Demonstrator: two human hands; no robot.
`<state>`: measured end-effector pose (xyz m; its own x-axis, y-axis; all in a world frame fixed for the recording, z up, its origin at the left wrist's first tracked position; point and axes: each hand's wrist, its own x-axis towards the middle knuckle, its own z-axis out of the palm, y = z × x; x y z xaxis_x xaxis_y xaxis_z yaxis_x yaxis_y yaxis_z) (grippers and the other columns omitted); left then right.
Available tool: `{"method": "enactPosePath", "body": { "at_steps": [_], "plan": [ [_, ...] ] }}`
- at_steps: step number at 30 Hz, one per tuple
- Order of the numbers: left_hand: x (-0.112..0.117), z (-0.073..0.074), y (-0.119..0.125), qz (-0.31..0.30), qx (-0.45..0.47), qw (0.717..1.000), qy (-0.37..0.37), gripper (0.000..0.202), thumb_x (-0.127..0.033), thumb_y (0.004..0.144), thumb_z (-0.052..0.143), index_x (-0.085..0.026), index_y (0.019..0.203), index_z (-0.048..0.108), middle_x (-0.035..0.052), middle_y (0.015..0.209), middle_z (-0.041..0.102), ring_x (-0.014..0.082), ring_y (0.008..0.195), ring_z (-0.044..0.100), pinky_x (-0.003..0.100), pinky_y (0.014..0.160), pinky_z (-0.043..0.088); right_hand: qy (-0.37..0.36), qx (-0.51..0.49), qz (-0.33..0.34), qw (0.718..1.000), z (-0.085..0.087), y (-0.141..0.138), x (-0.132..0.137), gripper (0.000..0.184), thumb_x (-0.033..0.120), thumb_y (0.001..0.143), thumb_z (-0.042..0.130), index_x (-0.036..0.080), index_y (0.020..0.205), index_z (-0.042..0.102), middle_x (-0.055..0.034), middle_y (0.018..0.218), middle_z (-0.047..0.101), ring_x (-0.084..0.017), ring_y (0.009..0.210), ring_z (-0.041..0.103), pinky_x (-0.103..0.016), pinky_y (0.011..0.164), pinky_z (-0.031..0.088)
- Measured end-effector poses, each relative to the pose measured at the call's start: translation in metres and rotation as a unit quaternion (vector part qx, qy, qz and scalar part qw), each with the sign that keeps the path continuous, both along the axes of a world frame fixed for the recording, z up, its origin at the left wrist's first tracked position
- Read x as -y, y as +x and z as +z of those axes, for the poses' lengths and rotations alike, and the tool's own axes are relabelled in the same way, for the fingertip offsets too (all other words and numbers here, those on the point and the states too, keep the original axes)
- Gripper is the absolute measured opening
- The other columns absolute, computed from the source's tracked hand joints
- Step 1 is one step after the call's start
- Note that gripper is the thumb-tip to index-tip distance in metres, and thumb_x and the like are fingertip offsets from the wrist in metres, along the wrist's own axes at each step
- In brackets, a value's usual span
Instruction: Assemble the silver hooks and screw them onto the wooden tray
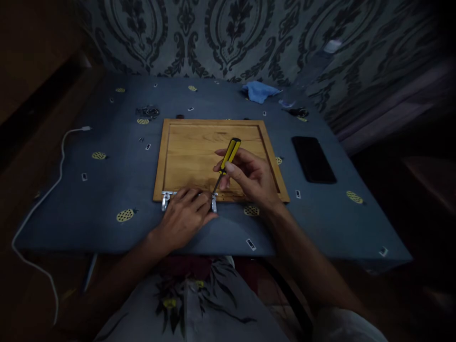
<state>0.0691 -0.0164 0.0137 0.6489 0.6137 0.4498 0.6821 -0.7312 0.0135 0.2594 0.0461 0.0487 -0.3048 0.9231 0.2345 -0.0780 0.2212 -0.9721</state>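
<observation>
Left hand (pixel 187 211): palm down, fingers bent over metal hardware (pixel 165 203); grip hidden, cannot tell.
Wooden panel (pixel 199 152): flat on the table (pixel 107 190), hardware along its near edge.
Yellow-and-black screwdriver (pixel 231 154): tilted, tip at the hardware.
Right hand (pixel 254 178): thumb and fingers pinched around the screwdriver.

This looks like a room in a home. Across the top of the frame runs a wall covering (pixel 231 35) with dark ornate medallions, a domestic kind of decoration. The table (pixel 107 185) filling the middle wears a blue cover printed with yellow pineapples. Everyday belongings lie about: a phone (pixel 313 160) at right, a white cable (pixel 62 156) at left, a blue cloth (pixel 261 92) and a clear bottle (pixel 312 69) at upper right. The brown surface (pixel 35 42) at upper left may be wooden furniture, though the dimness blurs it.
</observation>
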Motion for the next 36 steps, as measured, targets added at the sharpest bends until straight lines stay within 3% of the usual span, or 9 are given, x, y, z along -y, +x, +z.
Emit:
{"method": "enactPosePath", "body": {
  "at_steps": [11,19,26,30,36],
  "plan": [
    [0.0,-0.002,0.001,0.0,0.011,1.0,-0.001,0.025,-0.035,0.101,0.062,-0.012,0.105,0.071,0.0049,0.109,0.076,0.0222,0.093,0.066,0.038,0.083,0.049,-0.008,-0.013,-0.025,1.0,-0.001,0.001,0.0,0.037,0.047,0.077,0.086,0.02,0.086,0.063,0.0013,0.084,0.072,-0.005,0.045,0.058,-0.02,0.043,0.052],
    [0.001,0.001,0.0,0.001,0.001,1.0,-0.008,0.025,-0.034,0.102,0.061,-0.013,0.107,0.071,0.0057,0.111,0.076,0.0219,0.093,0.066,0.038,0.084,0.05,-0.01,0.014,-0.016,1.0,0.003,0.004,0.001,0.034,0.048,0.083,0.081,0.02,0.101,0.073,-0.0019,0.089,0.077,-0.007,0.049,0.062,-0.024,0.054,0.058],
    [0.0,0.0,0.0,0.0,0.004,1.0,-0.007,0.023,-0.034,0.102,0.061,-0.013,0.104,0.071,0.0054,0.11,0.077,0.0215,0.092,0.067,0.038,0.084,0.05,0.005,0.002,-0.074,0.997,-0.001,-0.003,0.004,0.04,0.053,0.074,0.087,0.023,0.076,0.06,0.0038,0.074,0.068,-0.007,0.041,0.055,-0.023,0.037,0.048],
    [0.001,0.002,0.0,0.002,-0.002,1.0,-0.011,0.025,-0.034,0.102,0.06,-0.013,0.108,0.071,0.0056,0.111,0.077,0.0217,0.095,0.067,0.038,0.085,0.05,0.027,-0.025,-0.137,0.99,-0.002,-0.006,0.005,0.041,0.054,0.077,0.084,0.025,0.076,0.056,0.0048,0.071,0.063,-0.007,0.04,0.053,-0.023,0.034,0.044],
    [0.001,0.003,-0.001,0.0,-0.001,1.0,-0.011,0.025,-0.035,0.101,0.062,-0.012,0.107,0.071,0.0051,0.113,0.077,0.022,0.096,0.067,0.037,0.087,0.048,0.024,-0.021,-0.127,0.991,-0.001,-0.005,0.003,0.045,0.057,0.076,0.084,0.025,0.077,0.054,0.0057,0.069,0.06,-0.006,0.04,0.051,-0.021,0.032,0.044]
  ]
}}
